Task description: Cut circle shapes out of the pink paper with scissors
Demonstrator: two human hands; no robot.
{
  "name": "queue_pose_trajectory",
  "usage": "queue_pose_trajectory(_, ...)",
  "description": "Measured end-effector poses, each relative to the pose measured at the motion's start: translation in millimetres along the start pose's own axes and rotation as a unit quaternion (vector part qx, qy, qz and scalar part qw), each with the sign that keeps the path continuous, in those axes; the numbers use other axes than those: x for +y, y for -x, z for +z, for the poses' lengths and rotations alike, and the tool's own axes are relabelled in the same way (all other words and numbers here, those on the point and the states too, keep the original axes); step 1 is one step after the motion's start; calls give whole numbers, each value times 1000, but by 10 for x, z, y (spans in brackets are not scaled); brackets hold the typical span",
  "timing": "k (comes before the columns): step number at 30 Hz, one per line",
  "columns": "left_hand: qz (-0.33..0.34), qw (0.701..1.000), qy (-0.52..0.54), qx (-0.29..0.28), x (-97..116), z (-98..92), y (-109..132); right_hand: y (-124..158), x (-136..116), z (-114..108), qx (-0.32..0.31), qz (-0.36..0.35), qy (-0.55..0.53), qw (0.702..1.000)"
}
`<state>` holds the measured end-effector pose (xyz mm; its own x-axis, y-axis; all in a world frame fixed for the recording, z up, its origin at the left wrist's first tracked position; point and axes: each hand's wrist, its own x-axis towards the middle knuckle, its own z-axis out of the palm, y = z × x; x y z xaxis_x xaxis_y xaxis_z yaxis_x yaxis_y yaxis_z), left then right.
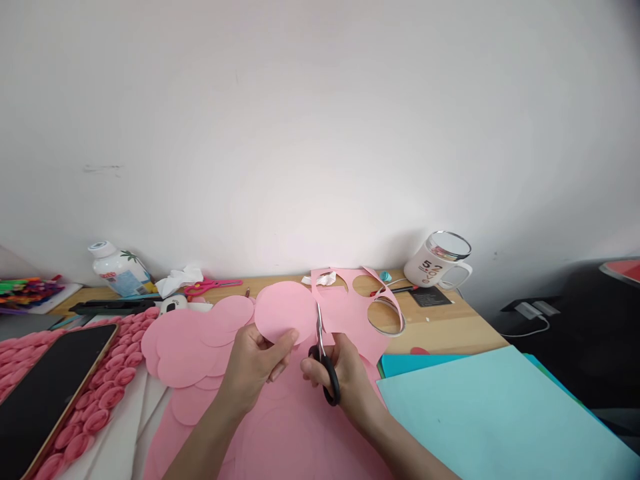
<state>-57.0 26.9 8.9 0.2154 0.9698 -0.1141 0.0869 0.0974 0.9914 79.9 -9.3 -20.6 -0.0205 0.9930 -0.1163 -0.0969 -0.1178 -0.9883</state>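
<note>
Between the thumb and fingers of my left hand [263, 363] is a pink paper circle [284, 310], held up and facing me. My right hand [345, 377] grips black-handled scissors [327, 373], their blades pointing up along the circle's right edge. Right of the blades is a pink sheet with round holes [345, 310]; whether it still joins the circle I cannot tell. Several cut pink circles [187, 350] lie overlapping left of my left hand. Beneath both hands, pink paper [280, 433] with faint round outlines covers the desk.
Light blue paper [500, 413] lies at right. A white mug [437, 260] and a white bottle [120, 270] stand near the wall. Pink scissors [210, 287] and crumpled tissue [179, 280] are behind the circles. A phone [55, 393] rests on a chunky pink mat [107, 393] at left.
</note>
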Motion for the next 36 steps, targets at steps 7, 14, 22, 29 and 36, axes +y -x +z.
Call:
queue_pose_trajectory(7, -20, 1000, -9, -9, -17, 4, 4, -51, 7, -41, -21, -42, -53, 997)
queue_pose_trajectory(14, -10, 1000, -9, -9, -11, -7, -1, -21, -6, -36, -18, -26, -30, 999)
queue_pose_trajectory(22, -11, 1000, -12, -14, 8, 9, 5, 16, -95, -15, 5, -3, 5, 1000)
queue_pose_trajectory(29, -12, 1000, 0, -6, 20, -3, 10, 13, -110, -14, 9, 0, 18, 1000)
queue_pose_trajectory(36, -9, 1000, 7, -2, 36, 1, 14, 9, -126, -4, 23, 15, 24, 999)
